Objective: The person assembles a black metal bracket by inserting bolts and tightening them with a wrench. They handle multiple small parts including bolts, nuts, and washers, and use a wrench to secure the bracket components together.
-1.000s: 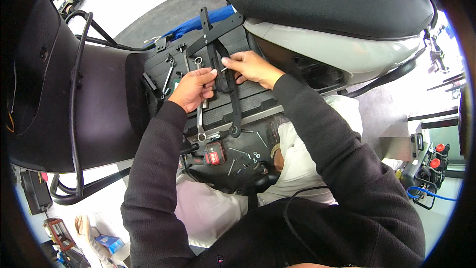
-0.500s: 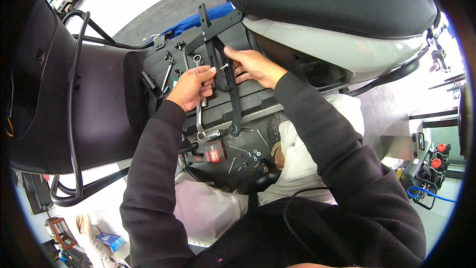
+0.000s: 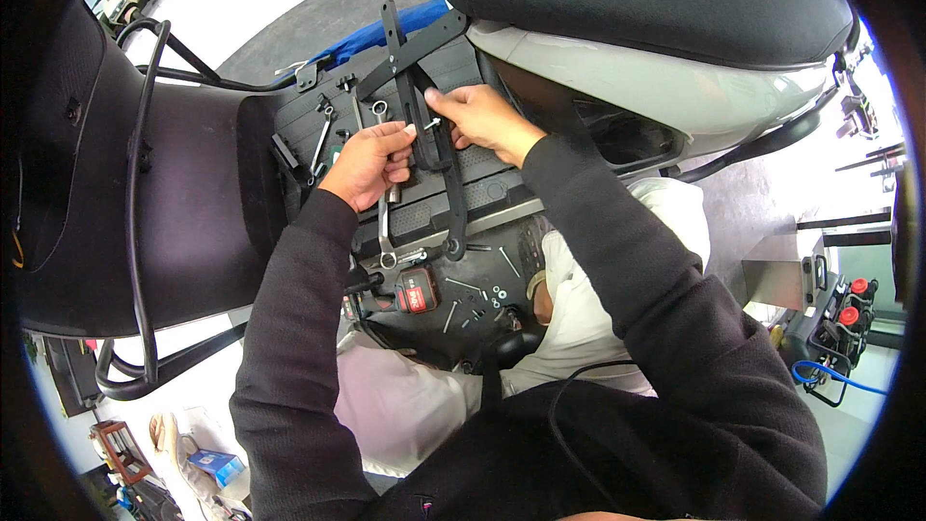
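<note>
A black metal bracket [image 3: 394, 58] of crossed flat bars lies over the grey ribbed footboard [image 3: 490, 195] of a scooter. My right hand [image 3: 487, 121] grips the bracket from the right, thumb on top and fingers curled behind a bar. Beside the slotted bar, a small silver bolt [image 3: 433, 123] sticks out between my hands. My left hand [image 3: 371, 162] is closed, thumb and forefinger pinched against the slotted bar's left edge. What lies between those fingertips is hidden. A combination wrench [image 3: 385, 232] passes partly under my left hand, and a smaller wrench [image 3: 322, 143] lies further left.
A black seat [image 3: 637, 0] rises at right, and the dark front shield [image 3: 193, 203] with a tubular guard [image 3: 143, 183] stands at left. On the floor below are a red-and-black power tool battery [image 3: 417, 290], loose bolts [image 3: 466, 285] and several washers [image 3: 497, 295]. Blue cloth [image 3: 362, 43] lies beyond the footboard.
The whole view has shifted slightly. Both hands stay at the bracket, and my right fingers are tucked further behind the bar.
</note>
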`<action>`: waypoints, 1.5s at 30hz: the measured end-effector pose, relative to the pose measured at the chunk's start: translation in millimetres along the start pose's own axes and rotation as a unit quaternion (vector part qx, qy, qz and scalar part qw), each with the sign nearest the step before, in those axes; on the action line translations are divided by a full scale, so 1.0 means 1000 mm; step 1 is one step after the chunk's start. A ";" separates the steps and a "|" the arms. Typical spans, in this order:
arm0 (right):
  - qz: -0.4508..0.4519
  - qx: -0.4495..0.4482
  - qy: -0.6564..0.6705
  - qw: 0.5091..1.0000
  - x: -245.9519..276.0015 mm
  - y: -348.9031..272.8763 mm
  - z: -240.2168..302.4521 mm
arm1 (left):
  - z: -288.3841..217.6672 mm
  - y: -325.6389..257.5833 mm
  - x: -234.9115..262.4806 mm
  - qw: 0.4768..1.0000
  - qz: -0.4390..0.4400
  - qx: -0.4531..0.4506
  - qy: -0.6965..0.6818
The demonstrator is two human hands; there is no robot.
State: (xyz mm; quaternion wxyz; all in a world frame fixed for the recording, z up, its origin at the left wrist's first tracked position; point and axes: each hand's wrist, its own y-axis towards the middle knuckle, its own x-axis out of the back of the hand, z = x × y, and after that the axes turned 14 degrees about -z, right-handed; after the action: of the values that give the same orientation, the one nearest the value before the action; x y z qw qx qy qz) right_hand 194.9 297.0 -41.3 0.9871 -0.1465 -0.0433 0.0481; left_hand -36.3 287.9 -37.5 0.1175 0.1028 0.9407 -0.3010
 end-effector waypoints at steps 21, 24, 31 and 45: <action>-0.023 0.003 0.010 1.000 -0.007 0.004 -0.009 | -0.001 0.000 -0.002 1.000 -0.011 -0.008 0.018; 0.015 0.008 -0.010 1.000 -0.007 0.002 -0.009 | 0.000 -0.001 -0.004 1.000 -0.023 -0.012 0.017; -0.023 -0.006 0.021 0.999 -0.012 0.001 -0.010 | 0.000 -0.003 -0.007 0.998 -0.035 -0.024 0.036; -0.009 0.001 0.042 0.999 -0.016 0.002 -0.017 | 0.004 -0.012 -0.020 0.993 -0.092 -0.060 0.049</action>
State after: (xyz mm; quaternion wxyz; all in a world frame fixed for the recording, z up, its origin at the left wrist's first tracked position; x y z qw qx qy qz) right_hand 180.6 292.4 -59.1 0.9886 -0.1472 -0.0031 0.0331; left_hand -19.2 273.7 -28.7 0.0492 0.0233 0.9671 -0.2484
